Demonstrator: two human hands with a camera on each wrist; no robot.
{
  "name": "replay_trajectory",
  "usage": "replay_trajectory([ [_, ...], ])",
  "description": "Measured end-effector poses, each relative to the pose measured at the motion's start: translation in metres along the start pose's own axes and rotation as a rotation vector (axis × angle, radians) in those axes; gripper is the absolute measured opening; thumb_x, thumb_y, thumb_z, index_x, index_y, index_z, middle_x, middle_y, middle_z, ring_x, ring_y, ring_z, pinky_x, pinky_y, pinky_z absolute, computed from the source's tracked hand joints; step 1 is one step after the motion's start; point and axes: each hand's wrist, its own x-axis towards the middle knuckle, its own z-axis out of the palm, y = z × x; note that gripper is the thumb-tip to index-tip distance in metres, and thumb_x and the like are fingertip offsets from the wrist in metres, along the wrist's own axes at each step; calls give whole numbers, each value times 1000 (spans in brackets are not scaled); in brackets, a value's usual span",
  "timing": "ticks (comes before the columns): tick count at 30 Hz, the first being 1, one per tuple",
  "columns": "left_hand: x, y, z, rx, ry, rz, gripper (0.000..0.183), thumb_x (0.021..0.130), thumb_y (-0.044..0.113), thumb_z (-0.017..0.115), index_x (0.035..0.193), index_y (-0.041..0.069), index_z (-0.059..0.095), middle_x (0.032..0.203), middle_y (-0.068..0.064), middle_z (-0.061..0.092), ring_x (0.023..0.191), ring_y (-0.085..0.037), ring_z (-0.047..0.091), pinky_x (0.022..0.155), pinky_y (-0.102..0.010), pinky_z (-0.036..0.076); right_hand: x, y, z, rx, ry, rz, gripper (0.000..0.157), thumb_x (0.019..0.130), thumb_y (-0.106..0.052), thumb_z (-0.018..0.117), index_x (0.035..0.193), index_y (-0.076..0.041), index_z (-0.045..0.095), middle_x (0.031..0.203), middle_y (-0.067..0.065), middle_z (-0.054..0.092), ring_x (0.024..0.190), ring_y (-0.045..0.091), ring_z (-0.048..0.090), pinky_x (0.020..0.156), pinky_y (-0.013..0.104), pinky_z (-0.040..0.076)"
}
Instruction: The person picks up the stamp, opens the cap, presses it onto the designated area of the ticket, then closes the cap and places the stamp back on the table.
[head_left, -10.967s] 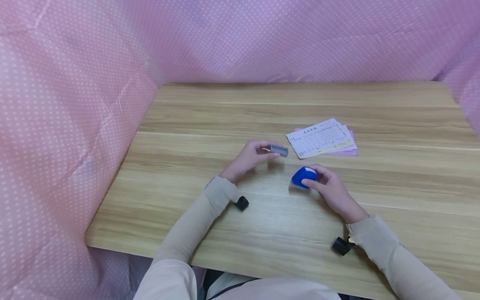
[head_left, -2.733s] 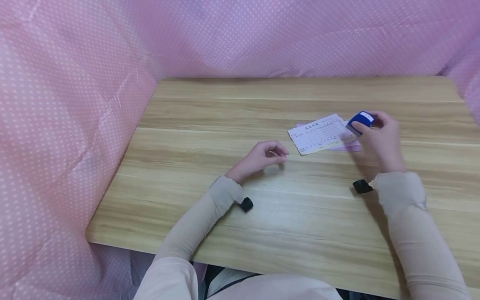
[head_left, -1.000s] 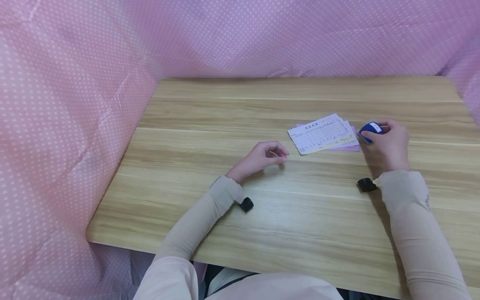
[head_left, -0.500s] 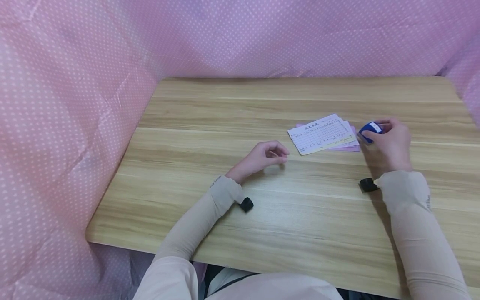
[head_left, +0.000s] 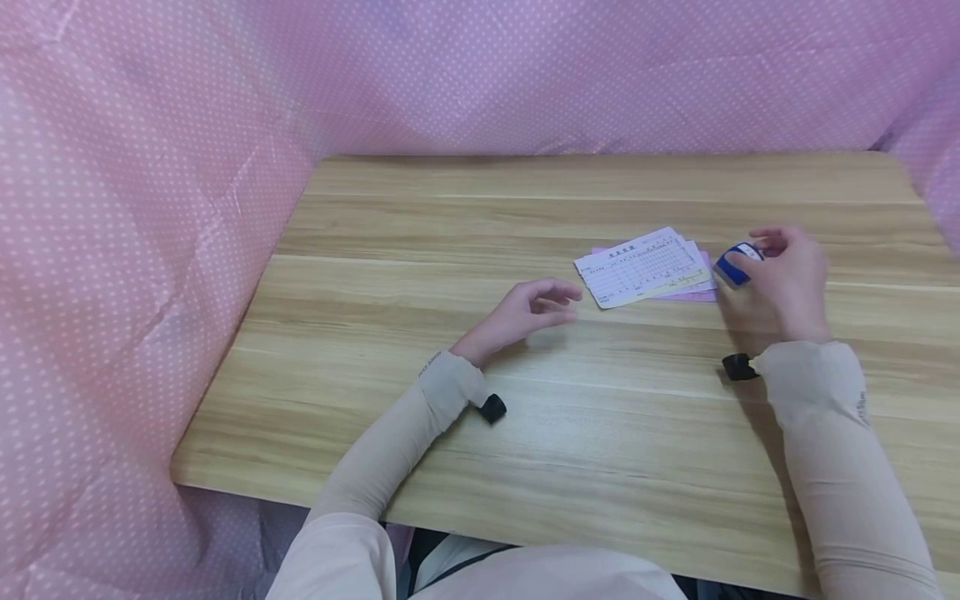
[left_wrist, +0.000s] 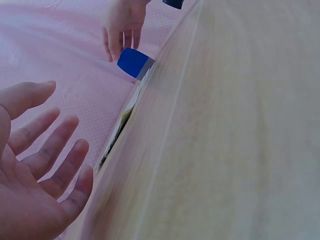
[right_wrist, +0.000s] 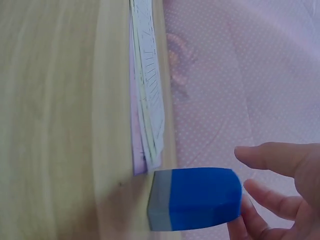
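Observation:
A blue stamp stands on the table just right of a fanned stack of printed slips. Its grey translucent cap covers the lower end, against the wood. My right hand is right beside the stamp, thumb and fingers spread apart and no longer gripping it; in the right wrist view the fingers are at its blue top, and I cannot tell whether one still touches. My left hand hovers over the table left of the slips, fingers loosely bent and holding nothing.
The wooden table reaches to a pink dotted cloth hanging behind and at the sides. White, yellow-edged and purple sheets overlap in the stack. A small black device sits at the left wrist, another at the right.
Earlier my left hand held the clear cap and my right the uncapped stamp. The stamp was then carried right, past the slips, and set down; my right fingers have just spread off it.

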Motion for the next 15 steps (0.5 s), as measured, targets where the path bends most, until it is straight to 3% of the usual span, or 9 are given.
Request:
replay_trajectory([
  [6,0,1,0,11,8,22,36,92,16,66,127,11,59,128,-3,62,120,-16,55,101,-28,46,-4,-9,0,-31,12,-37,58,93,-38,59,140,-6,48,144,19,43,129,36,37,108,50,34],
  [15,1,6,1,111,31,25,36,96,16,61,130,8,56,130,-5,61,120,-17,51,100,-28,46,-16,-27,7,-79,24,-171,49,93,-27,61,131,2,54,138,28,47,128,42,37,106,56,29],
])
